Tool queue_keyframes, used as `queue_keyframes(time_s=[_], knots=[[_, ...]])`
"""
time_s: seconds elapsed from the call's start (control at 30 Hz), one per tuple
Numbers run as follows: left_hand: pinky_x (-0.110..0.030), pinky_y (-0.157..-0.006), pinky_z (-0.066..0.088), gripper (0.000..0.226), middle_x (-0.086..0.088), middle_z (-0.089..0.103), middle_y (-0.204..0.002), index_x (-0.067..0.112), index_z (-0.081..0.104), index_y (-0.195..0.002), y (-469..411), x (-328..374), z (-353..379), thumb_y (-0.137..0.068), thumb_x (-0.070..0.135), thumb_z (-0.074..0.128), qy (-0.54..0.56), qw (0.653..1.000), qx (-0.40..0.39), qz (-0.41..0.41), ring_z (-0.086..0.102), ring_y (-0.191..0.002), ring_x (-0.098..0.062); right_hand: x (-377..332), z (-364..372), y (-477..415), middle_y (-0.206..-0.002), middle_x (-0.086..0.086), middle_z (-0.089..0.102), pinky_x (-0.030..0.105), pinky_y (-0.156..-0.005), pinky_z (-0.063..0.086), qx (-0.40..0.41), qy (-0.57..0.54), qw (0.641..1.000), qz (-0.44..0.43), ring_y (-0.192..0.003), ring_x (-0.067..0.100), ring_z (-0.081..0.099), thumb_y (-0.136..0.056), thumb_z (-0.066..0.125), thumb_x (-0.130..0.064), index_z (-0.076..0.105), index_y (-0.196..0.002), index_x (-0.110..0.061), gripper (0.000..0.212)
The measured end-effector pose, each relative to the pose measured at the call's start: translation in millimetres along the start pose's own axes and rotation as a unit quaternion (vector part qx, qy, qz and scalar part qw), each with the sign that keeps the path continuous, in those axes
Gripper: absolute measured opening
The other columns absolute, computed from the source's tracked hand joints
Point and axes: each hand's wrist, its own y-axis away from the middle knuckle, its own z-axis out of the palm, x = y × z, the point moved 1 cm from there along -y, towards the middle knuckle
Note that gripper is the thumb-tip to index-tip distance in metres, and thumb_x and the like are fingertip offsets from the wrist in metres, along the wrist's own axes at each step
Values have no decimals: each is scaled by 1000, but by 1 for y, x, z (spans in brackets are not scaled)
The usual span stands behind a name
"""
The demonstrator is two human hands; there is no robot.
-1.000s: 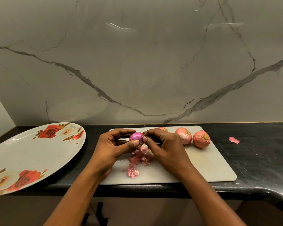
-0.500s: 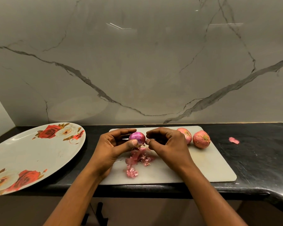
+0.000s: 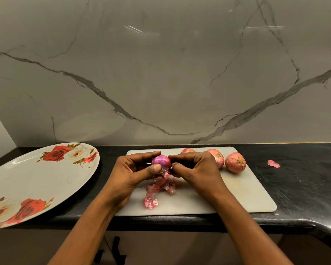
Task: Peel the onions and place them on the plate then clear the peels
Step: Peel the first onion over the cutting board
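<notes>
1. Purple and glossy, the peeled onion (image 3: 161,162) is held just above the cutting board (image 3: 246,192). The left hand (image 3: 130,175) curls round it, thumb pressed on its front.
2. The right hand (image 3: 197,169) pinches the peeled onion at its root end, fingertips pressed together.
3. On the cutting board lie a heap of pink peels (image 3: 162,185) under the hands and three unpeeled onions (image 3: 235,162) along the back right.
4. The rose-patterned plate (image 3: 36,178) sits on the black counter (image 3: 304,184), left of the cutting board.
5. One scrap of peel (image 3: 273,163) lies on the counter to the right.
</notes>
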Motion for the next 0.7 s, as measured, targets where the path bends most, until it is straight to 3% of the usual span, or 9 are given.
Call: queue_keyframes(time_s=[0.17,0.4,0.7], knots=[[-37,-91,63,45,-11,78,-121,8,72,-129,0,-1,-1,-85,0,77,-6,1000,-1,-5,75,-114,-29,-3,0,1,-104,-2,81,41,-83,67,-26,-25,999,34,-99,15,79,-87,87,-22,80,-112,-20,25],[-43,-97,62,46,-11,77,-124,7,71,-131,0,-1,-1,-86,-1,77,-16,1000,-11,-11,73,-117,-30,-1,-2,0,-101,-3,81,31,-84,66,-27,10,999,27,-95,10,78,-86,85,-15,79,-113,-18,27],[-40,-90,64,48,-11,77,-123,8,72,-129,1,2,0,-82,3,78,20,1000,-3,-14,74,-115,-30,1,-1,1,-104,1,81,35,-82,66,-18,-21,999,20,-94,16,80,-95,72,-3,80,-115,-14,25]])
